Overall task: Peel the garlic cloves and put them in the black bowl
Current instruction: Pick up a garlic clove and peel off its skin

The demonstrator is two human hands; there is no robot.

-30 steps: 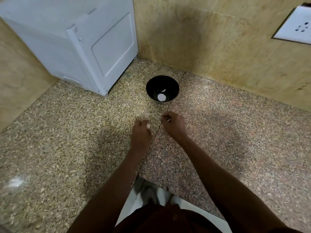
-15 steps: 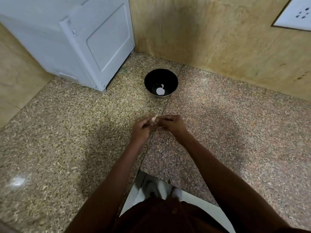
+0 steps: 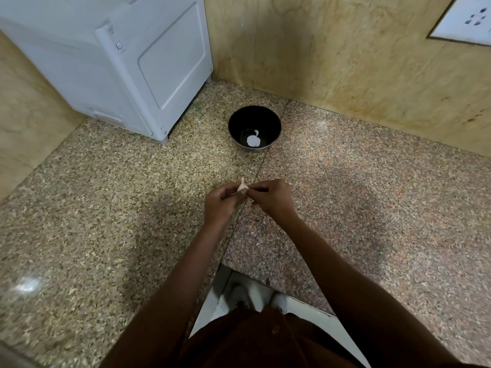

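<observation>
A pale garlic clove (image 3: 242, 186) with a pointed tip sticks up between my two hands over the granite counter. My left hand (image 3: 221, 201) grips it from below and the left. My right hand (image 3: 271, 196) pinches it from the right with fingertips curled. The black bowl (image 3: 239, 120) stands farther back, toward the wall corner, apart from both hands. A peeled white clove (image 3: 253, 140) lies on its bottom with a small white scrap (image 3: 256, 132) beside it.
A white appliance (image 3: 127, 62) fills the back left of the counter (image 3: 106, 208). Tiled walls (image 3: 345, 49) close the corner behind the bowl, with a white socket plate (image 3: 467, 19) at the upper right. The counter's front edge is notched near my body.
My hands were apart one second ago, each curled. They have come together and now both hold the clove. The view has shifted slightly; the bowl has not moved.
</observation>
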